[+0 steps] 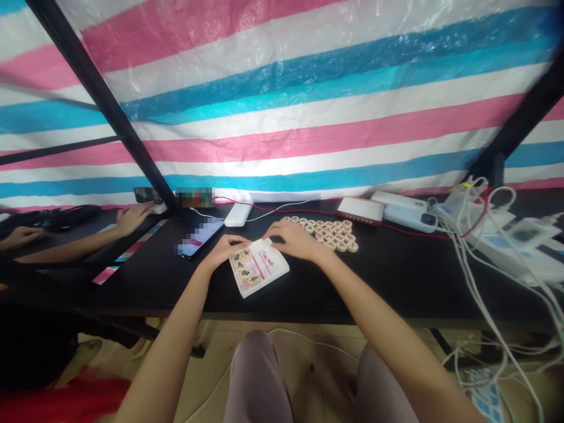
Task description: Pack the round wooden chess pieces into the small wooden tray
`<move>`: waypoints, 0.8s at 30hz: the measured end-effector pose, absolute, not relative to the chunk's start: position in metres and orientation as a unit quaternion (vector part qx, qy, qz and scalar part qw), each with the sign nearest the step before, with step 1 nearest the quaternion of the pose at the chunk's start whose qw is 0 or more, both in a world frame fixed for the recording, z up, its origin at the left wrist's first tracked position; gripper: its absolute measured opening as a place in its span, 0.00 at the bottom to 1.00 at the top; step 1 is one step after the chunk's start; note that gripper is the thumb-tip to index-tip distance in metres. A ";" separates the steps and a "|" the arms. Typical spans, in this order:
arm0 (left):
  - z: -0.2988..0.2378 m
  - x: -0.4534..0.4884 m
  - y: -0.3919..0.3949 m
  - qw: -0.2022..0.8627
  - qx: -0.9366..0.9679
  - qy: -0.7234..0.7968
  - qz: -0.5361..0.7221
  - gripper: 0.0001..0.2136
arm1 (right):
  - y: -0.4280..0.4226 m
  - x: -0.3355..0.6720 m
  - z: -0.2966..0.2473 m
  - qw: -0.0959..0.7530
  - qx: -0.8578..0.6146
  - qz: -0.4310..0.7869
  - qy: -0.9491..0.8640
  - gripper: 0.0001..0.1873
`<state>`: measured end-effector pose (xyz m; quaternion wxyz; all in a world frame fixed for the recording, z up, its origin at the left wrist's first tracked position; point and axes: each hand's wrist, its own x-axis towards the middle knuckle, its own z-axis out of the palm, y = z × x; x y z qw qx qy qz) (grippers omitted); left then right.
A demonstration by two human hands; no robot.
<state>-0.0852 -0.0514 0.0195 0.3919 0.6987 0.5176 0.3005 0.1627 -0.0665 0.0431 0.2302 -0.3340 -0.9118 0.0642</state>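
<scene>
A white Chinese chess box (pixel 268 264), printed with pictures of round pieces and pink lettering, lies tilted towards me on the black table. My left hand (pixel 225 251) grips its far left corner, the fingertips partly hidden behind the edge. At the far right corner, my right hand (pixel 296 238) is closed on the box's top edge with thumb and fingers. Just beyond and to the right of that hand, several round wooden Chinese chess pieces (pixel 337 236) lie in close rows. My right hand covers part of these rows.
Left of the box lies a phone (pixel 200 239), near a white power bank (pixel 238 210). Toward the back right are a white-topped box (pixel 360 210), a pale blue device (pixel 409 216) and tangled white cables (pixel 467 235). Another person's hand (pixel 132 218) rests at the left.
</scene>
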 end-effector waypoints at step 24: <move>0.017 -0.088 -0.046 0.381 0.716 0.510 0.285 0.17 | -0.078 0.126 0.028 0.231 -0.276 0.144 -0.922 0.04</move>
